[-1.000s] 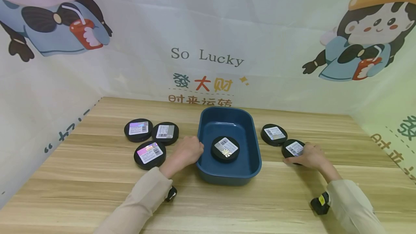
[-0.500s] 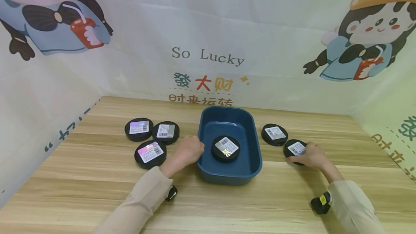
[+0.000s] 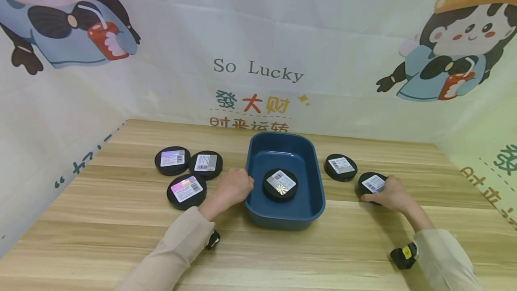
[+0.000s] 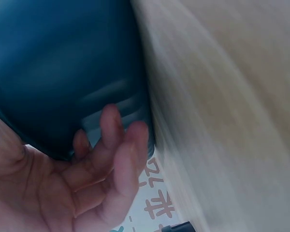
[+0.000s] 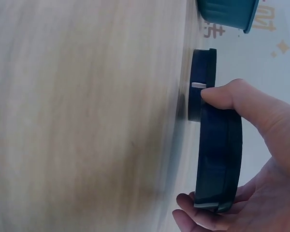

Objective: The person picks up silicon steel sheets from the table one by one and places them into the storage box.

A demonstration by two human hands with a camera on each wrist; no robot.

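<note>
A blue rectangular tub [image 3: 278, 224] stands mid-table with a round black flat case [image 3: 280, 185] lying inside, a silver-white label on its top. My left hand [image 3: 229, 190] holds the tub's left rim; in the left wrist view its curled fingertips [image 4: 111, 121] lie along the outer wall [image 4: 63, 63], and the thumb passes over the rim. To the right of the tub, my right hand [image 3: 392, 195] grips a second black case [image 3: 371, 183] by its edge. The right wrist view has the thumb on one side of this case [image 5: 217, 154] and the fingers round the opposite side.
Another black case [image 3: 341, 168] lies between the tub and my right hand. Three similar cases, one of them nearest me [image 3: 186, 192], are grouped left of the tub. A printed cloth [image 3: 177, 57] hangs behind the wooden table [image 3: 282, 259].
My right hand has shifted slightly right with its case, opening a gap to the neighbouring case. My left hand and the tub stay in place.
</note>
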